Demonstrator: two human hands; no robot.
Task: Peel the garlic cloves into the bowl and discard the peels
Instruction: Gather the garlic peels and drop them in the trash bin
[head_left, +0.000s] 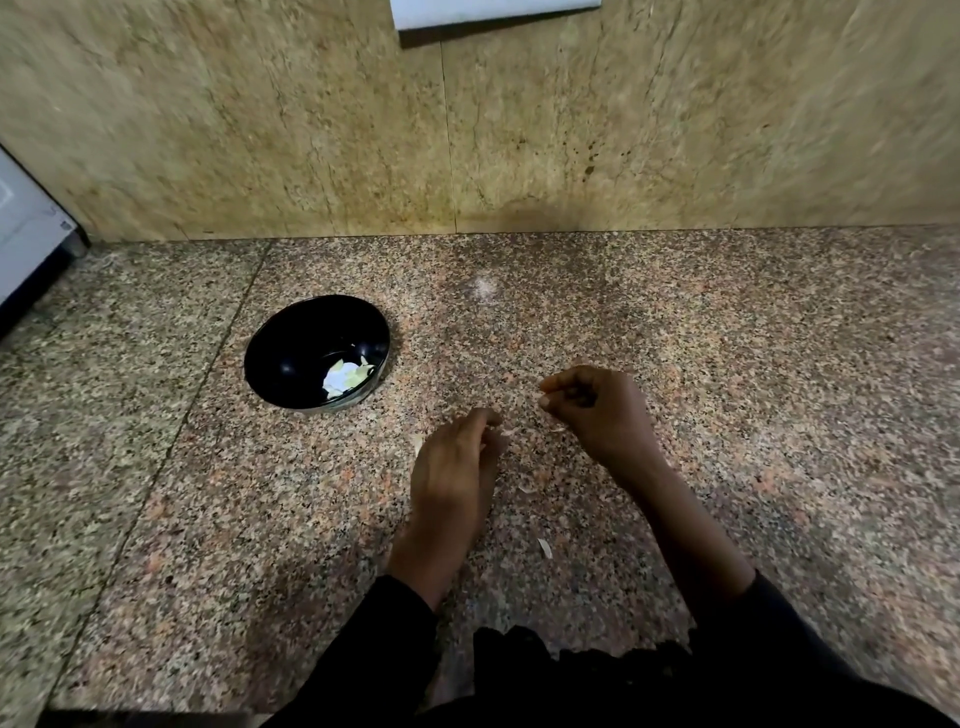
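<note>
A black bowl (270, 358) stands on the granite counter (727, 364) at centre left, with pale garlic cloves (345, 376) lying in its bottom. My left hand (454, 473) hovers low over the counter, right of the bowl, fingers bent loosely downward, with a thin garlic peel scrap (508, 431) at its fingertips. My right hand (597, 408) is a little farther back, fingers curled in and thumb pressed to the forefinger, pinching a small pale bit that looks like peel. More peel scraps (544, 547) lie on the counter between my forearms.
A beige stone wall (467, 156) rises behind the counter. A white appliance (26, 228) sits at the far left edge. A seam in the counter (208, 374) runs diagonally left of the bowl. The counter's front edge is at the bottom, under my dark sleeves.
</note>
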